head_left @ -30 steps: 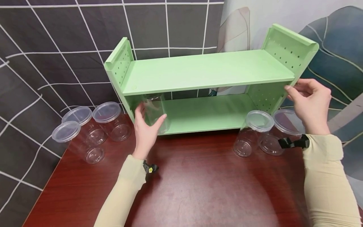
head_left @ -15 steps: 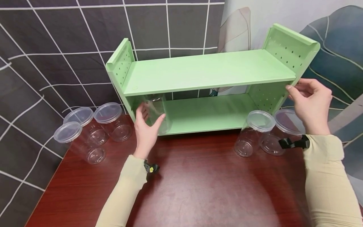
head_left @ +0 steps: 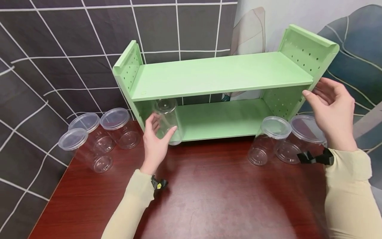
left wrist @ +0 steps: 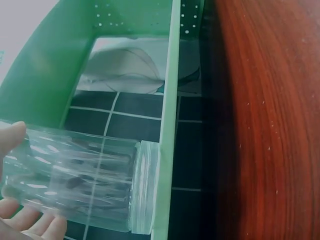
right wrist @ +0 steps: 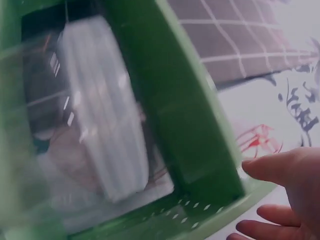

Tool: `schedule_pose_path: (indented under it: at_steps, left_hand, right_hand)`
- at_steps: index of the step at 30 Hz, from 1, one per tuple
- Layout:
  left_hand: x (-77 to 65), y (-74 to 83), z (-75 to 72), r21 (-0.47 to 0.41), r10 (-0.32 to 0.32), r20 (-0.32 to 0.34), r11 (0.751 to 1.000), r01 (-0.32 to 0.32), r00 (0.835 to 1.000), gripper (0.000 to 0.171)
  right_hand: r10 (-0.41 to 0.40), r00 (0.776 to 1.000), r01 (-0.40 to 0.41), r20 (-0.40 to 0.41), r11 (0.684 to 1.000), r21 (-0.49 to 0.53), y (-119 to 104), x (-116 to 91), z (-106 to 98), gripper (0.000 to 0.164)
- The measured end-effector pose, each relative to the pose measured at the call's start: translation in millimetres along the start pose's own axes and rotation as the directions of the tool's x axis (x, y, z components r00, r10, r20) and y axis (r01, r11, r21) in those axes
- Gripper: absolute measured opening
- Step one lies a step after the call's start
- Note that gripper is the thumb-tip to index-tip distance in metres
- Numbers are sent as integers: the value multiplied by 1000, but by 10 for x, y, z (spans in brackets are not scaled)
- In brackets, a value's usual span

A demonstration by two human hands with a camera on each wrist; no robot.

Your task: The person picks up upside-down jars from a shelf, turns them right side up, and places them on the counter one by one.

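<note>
My left hand [head_left: 156,142] holds a clear plastic jar [head_left: 168,116] at the left end of a green two-tier shelf [head_left: 223,71], thumb in front and fingers around the left side. The jar stands upside down, its lid end [left wrist: 145,187] right at the front edge of the lower board, as the left wrist view shows. My right hand [head_left: 335,111] is at the shelf's right side panel [head_left: 308,54], thumb tip at the front edge. In the right wrist view its fingers [right wrist: 270,231] are loosely spread beside the panel's outer face.
Several lidded clear jars [head_left: 116,124] stand on the dark red table [head_left: 215,192] left of the shelf. A narrow jar [head_left: 270,141] and a wider jar [head_left: 298,141] stand before its right end. A black tiled-pattern cloth [head_left: 74,39] hangs behind.
My left hand has brought the jar slightly forward toward the lower board's front edge. My right hand's fingers have loosened from the side panel, and the hand has shifted slightly right.
</note>
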State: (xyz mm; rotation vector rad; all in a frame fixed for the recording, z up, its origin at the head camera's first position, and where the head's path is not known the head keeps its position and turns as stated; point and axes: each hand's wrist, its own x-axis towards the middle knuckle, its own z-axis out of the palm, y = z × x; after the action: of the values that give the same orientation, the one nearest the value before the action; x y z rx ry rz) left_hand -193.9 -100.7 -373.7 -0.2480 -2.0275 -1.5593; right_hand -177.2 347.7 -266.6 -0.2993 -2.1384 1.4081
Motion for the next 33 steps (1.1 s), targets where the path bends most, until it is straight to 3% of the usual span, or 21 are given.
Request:
schedule_pose_path:
  at_steps: [9, 14, 18, 22, 27, 33]
  left_hand:
    - [-113, 68, -35, -53, 20, 13, 998, -20, 1000, 76]
    - [-192, 311, -52, -95, 53, 20, 994, -51, 998, 72]
    - [-266, 546, -72, -118, 83, 41, 990, -78, 996, 66]
    - [-328, 620, -70, -144, 109, 54, 984, -100, 993, 66]
    - [-400, 669, -61, -188, 142, 60, 974, -129, 988, 66]
    - [-469, 548, -37, -256, 178, 99, 955, -148, 979, 72]
  right_hand:
    - [-138, 983, 144, -121, 989, 44, -329, -333, 54, 60]
    - [-239, 964, 247, -118, 967, 66, -476, -503, 87, 59]
    - [-331, 940, 337, -76, 939, 70, -539, -614, 145, 59]
    - [-397, 918, 395, -8, 909, 132, -576, -712, 234, 59]
    - [-461, 882, 434, 99, 876, 212, -590, -841, 374, 62]
    - [-529, 819, 493, 223, 847, 198, -550, -962, 538, 69]
